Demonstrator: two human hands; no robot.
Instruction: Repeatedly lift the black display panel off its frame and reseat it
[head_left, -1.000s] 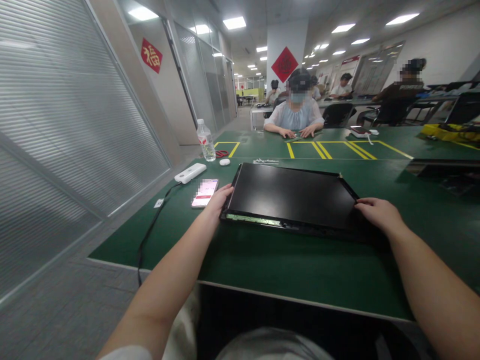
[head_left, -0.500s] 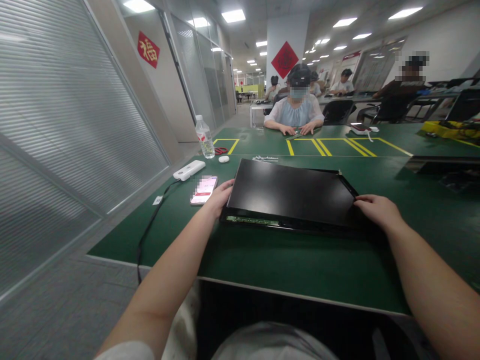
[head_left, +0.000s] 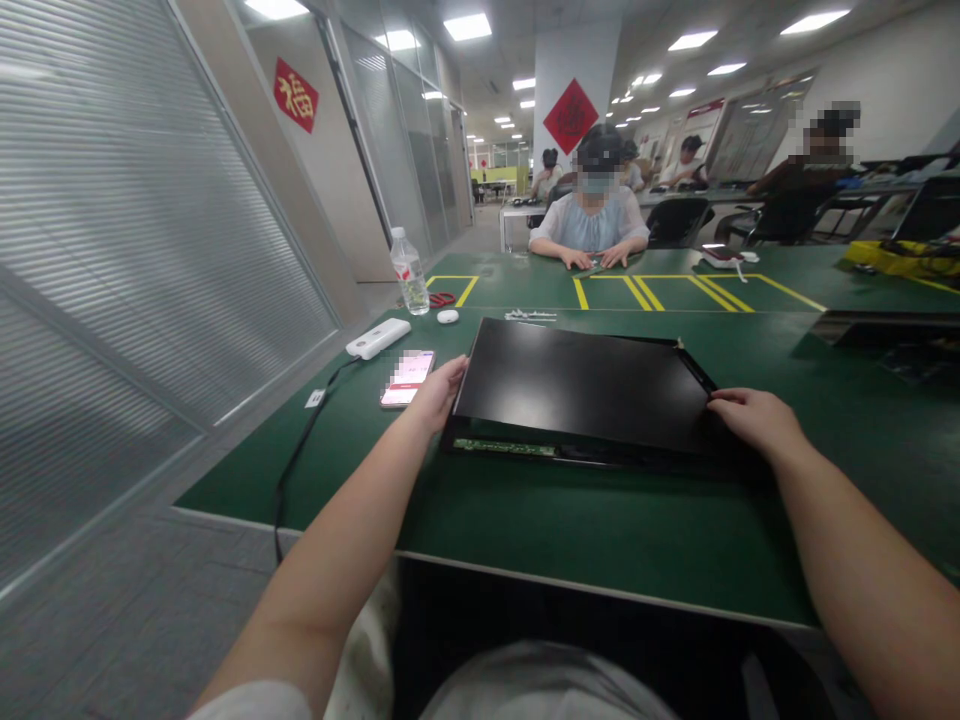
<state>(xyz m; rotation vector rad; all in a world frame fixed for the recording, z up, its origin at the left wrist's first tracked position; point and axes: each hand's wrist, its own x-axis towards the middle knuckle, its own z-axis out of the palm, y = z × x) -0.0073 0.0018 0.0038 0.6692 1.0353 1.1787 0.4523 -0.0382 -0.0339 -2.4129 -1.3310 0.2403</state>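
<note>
As one phone (head_left: pixel 411 382) and one bottle (head_left: pixel 410 275) sat nearby, the outstretched left hand (head_left: pixel 441 395) and right hand (head_left: pixel 756 422) held one black panel (head_left: pixel 577 385).

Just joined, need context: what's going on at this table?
A person's left hand and right hand hold a black display panel by its left and right sides, over a green table. At its near edge the panel stands apart from a black frame, exposing a green circuit board. A lit smartphone lies beside the left hand. Across the table sits a co-worker.
</note>
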